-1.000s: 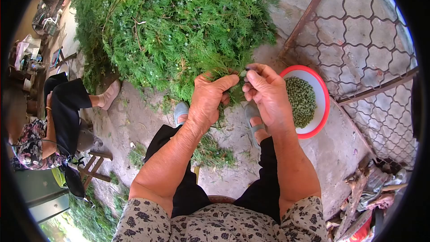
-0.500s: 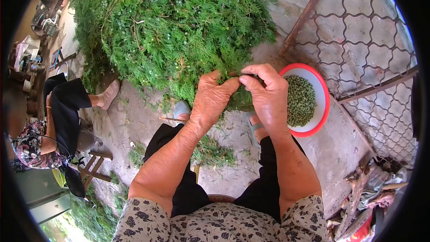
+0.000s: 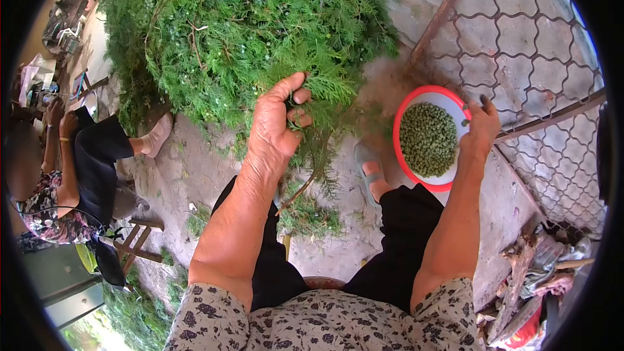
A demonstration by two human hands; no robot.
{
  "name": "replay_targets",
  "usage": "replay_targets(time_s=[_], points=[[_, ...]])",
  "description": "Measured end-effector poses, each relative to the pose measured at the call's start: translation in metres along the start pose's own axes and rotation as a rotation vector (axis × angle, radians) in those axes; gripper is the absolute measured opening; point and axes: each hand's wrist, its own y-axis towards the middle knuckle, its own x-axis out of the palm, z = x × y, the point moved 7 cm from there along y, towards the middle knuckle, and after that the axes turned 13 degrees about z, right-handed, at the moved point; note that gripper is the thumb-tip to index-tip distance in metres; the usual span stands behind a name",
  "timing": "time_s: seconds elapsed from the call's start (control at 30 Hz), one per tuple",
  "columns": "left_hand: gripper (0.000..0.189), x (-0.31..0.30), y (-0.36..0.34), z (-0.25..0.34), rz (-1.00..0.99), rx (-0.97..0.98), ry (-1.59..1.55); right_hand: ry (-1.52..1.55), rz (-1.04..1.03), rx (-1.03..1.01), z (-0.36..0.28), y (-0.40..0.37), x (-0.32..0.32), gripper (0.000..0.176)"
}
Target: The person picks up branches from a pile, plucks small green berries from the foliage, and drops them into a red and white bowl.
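Note:
A leafy green sprig [image 3: 318, 136] with a brown stem hangs from my left hand [image 3: 274, 119], whose fingers are curled round it in front of the big heap of green branches [image 3: 227, 32]. Over the right rim of a white bowl with a red edge [image 3: 398, 131] is my right hand [image 3: 480, 123]. Its fingers are apart, and a small green berry shows by the fingertips. Many small green berries [image 3: 428, 140] fill much of the bowl.
Another person [image 3: 58, 175] sits at the far left beside a small wooden stool [image 3: 138, 247]. A rusty wire-mesh frame [image 3: 520, 58] leans at the upper right. Sticks and rubbish [image 3: 526, 286] lie at the lower right. Loose green scraps [image 3: 309, 218] lie between my feet.
My hands have moved apart: the right went right to the bowl, the left moved slightly left and up with the sprig. The bowl has shifted a little left. The other person's hands have risen.

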Motion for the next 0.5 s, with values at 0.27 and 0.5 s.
replay_targets(time_s=[0.27,0.5], points=[[0.013,0.008,0.002,0.004,-0.132,-0.061,-0.183,0.168,-0.558,0.336,0.0,-0.083,0.045,0.041],[0.008,0.009,0.002,0.013,-0.201,-0.029,-0.298,0.006,-0.79,0.613,0.032,-0.192,0.073,0.029]])
